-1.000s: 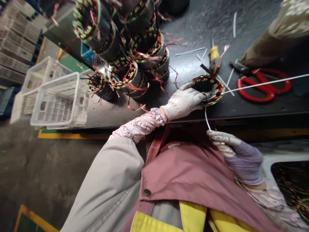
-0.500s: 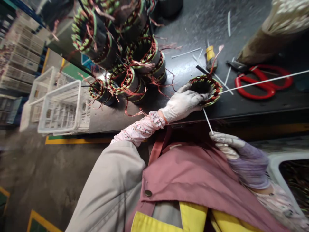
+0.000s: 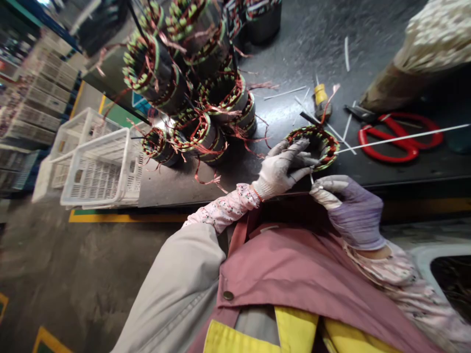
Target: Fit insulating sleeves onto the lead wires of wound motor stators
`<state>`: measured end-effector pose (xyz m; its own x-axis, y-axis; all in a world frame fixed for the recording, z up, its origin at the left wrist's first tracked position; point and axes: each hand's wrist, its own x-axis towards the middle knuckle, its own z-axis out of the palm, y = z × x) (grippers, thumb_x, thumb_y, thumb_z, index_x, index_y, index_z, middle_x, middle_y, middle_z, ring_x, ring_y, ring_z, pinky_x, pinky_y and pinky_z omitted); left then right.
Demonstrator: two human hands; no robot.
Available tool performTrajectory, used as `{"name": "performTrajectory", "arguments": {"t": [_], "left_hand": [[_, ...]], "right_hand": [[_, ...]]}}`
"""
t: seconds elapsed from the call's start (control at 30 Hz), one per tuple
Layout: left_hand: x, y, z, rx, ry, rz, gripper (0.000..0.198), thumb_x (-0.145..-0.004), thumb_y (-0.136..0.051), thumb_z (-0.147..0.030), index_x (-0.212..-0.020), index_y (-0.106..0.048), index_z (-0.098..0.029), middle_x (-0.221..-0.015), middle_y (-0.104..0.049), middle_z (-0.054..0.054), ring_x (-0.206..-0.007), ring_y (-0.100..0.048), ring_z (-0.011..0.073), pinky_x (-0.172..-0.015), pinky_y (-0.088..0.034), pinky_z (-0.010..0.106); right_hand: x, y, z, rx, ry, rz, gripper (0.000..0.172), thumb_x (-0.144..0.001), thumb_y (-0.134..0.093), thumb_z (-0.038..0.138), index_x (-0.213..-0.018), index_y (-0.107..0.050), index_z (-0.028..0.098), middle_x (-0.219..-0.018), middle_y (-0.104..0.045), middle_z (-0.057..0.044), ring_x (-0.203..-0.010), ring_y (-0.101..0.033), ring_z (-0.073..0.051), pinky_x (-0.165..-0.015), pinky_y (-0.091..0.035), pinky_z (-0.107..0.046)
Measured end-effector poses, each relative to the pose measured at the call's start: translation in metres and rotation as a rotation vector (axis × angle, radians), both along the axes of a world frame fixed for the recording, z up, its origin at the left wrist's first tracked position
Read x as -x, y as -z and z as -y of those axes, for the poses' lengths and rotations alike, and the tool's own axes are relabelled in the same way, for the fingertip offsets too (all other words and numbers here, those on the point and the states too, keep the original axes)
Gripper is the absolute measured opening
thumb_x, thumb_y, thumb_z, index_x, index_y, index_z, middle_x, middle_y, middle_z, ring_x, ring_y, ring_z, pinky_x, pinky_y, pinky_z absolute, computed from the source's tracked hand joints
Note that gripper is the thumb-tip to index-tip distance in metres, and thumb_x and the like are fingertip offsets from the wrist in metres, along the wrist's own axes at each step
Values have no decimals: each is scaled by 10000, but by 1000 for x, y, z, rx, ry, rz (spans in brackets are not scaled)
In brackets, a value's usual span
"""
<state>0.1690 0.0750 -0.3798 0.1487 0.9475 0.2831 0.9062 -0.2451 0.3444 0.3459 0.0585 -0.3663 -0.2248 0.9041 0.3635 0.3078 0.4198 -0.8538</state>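
A motor stator (image 3: 328, 146), a ring with green insulation and copper-coloured windings round its rim, rests near the bench's front edge. My left hand (image 3: 281, 166), in a white knit glove, grips its near left side, with fingers over the rim and reaching into the opening. A thin white cord (image 3: 401, 138) sticks out from the stator's right side across the bench. Close below the stator, my right hand (image 3: 346, 206), in a white and purple glove, pinches the cord's short near end between thumb and fingers.
Several wound stators (image 3: 200, 130) are stacked on the left. Red-handled scissors (image 3: 388, 154), a yellow-handled tool (image 3: 321, 95) and cord scraps lie behind and right. A wrapped bundle of white cords (image 3: 408, 68) stands farther right. White crates (image 3: 97, 184) are beyond the bench's left end.
My right hand has moved up and left, closer to the stator. The cord's near part is shorter, and its far end now shows at the right. My left fingers have shifted on the rim.
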Motion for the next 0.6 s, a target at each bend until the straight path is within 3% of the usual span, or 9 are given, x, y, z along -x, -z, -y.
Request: {"name": "performTrajectory", "arguments": {"t": [0.2,0.4,0.6], "left_hand": [[6,3,-5,-62,232,49,335,-998,-402,-300,-1114,-710,-240,-1089,-756,50,-1093,-675,119,-1201,-281,434],[5,5,-4,-143,241,111,330,-994,-410,-297,-1090,-720,-242,-1081,-760,37,-1063,-687,111,-1192,-291,420],[3,6,-5,-94,243,18,337,-994,-401,-279,-1144,-701,-239,-1136,-743,62,-1118,-668,122,-1190,-283,425]], "right_hand": [[0,-18,-7,-82,-7,226,179,-836,-637,365,-757,-681,210,-782,-703,-28,-720,-658,-143,-694,-527,-275],[5,-4,-24,-8,1,359,376,-830,-582,516,-670,-658,184,-643,-669,-40,-598,-615,-144,-572,-453,-264],[2,-11,-14,-24,24,298,282,-828,-610,457,-739,-682,200,-739,-698,-34,-682,-636,-145,-666,-483,-270]]}}
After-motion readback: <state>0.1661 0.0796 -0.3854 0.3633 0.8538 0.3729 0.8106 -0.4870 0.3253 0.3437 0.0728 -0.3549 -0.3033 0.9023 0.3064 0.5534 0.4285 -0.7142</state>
